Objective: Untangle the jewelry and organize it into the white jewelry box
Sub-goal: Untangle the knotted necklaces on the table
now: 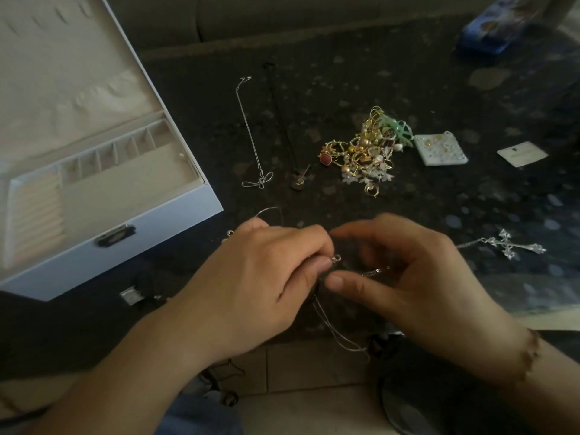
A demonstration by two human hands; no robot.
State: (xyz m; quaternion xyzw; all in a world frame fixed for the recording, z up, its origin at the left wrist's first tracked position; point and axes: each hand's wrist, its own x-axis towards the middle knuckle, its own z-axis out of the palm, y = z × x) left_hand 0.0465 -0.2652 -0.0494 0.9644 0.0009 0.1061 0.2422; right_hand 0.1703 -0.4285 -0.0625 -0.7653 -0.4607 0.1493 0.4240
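Silver chain (337, 328) hangs between our hands, low over the dark tabletop (408, 89). Our left hand (266, 277) pinches its ring end; our right hand (408, 271) curls beside it, fingers (337, 281) touching it. We are still untangling. Next we tease it loose, then lay it in the white jewelry box (175, 227).

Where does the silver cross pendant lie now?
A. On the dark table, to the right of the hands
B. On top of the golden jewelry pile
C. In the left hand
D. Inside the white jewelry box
A: the cross pendant lies alone on the dark table, right of the right hand.
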